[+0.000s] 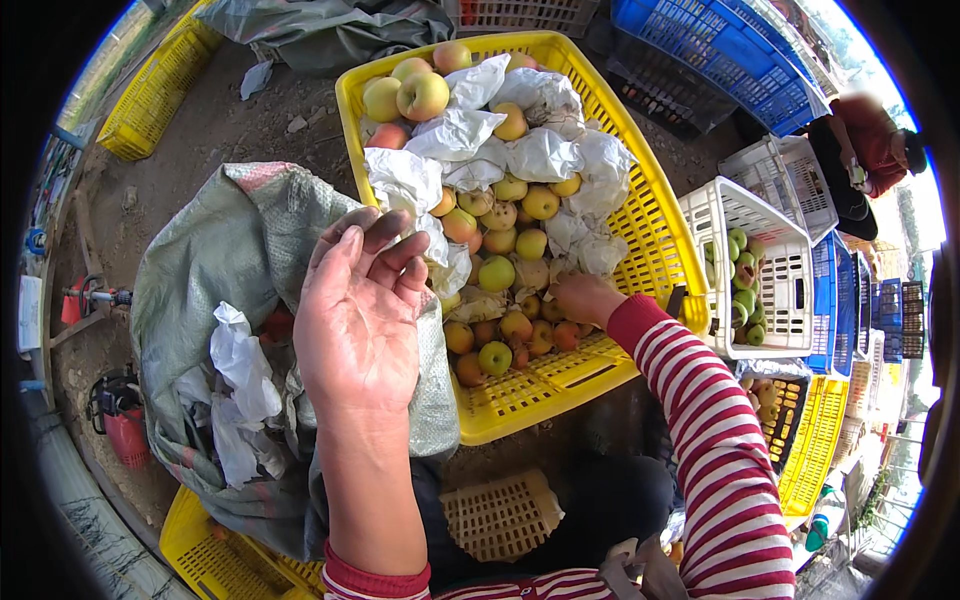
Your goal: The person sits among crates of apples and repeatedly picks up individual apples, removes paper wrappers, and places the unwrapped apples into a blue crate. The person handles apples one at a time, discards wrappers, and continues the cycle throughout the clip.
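My left hand [364, 319] is raised with its palm turned up, bare, fingers loosely curled and apart. It hovers between a woven plastic sack [225, 202] and a large yellow plastic crate [480, 427]. Crumpled white paper bags [244, 367] lie in the sack's mouth. Inside the crate are many yellow-red apples [540, 202], some bare, others wrapped in white paper bags [544, 154]. My right hand [589, 296] reaches into the crate's right side, down among apples and paper. Its fingertips are hidden, so whether they grip anything does not show. A green apple [496, 274] rests nearby.
To the right, a white crate [795, 300] holds green fruit [742, 292], some with brown patches. Blue crates [720, 52] stack at the back. A person [870, 150] sits at far right. Another yellow crate [217, 562] lies lower left, beyond it red equipment [124, 431].
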The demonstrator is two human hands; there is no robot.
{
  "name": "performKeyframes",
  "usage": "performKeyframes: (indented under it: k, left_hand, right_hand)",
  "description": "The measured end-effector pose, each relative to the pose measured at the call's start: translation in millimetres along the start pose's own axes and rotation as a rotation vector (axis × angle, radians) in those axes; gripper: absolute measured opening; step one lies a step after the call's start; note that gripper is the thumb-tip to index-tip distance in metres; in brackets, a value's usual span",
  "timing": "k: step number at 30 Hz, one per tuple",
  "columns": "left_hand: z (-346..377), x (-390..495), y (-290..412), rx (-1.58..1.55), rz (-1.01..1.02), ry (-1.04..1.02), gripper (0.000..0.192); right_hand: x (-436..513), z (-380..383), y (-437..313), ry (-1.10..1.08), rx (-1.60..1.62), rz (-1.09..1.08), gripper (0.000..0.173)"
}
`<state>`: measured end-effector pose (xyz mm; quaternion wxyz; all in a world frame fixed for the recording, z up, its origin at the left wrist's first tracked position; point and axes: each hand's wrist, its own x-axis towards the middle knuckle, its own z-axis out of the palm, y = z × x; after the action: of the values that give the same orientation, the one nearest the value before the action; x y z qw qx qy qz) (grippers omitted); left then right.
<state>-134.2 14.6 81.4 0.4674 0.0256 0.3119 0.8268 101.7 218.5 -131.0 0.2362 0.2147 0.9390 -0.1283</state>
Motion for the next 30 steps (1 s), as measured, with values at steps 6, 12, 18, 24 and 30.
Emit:
performKeyframes:
  k: [6, 12, 18, 24, 30]
  left_hand:
    - [-4, 14, 0, -0.012, -0.016, 0.01, 0.019]
    - [1, 15, -7, 0.0, -0.067, 0.002, 0.018]
    - [4, 6, -5, 0.034, -0.069, -0.001, 0.016]
    - [6, -7, -14, 0.442, -0.072, -0.083, 0.017]
    - [16, -24, -59, 1.406, 0.107, -0.318, 0.043]
  right_hand:
    - [35, 34, -31, -0.027, 0.334, -0.193, 0.045]
    - [33, 66, -68, 0.07, 0.252, 0.033, 0.058]
    - [43, 38, -45, -0.218, 0.408, -0.023, 0.062]
    - [-22, -56, -22, -0.279, 1.66, 0.239, 0.056]
    - [-78, -111, -55, -0.077, 2.096, -0.03, 0.051]
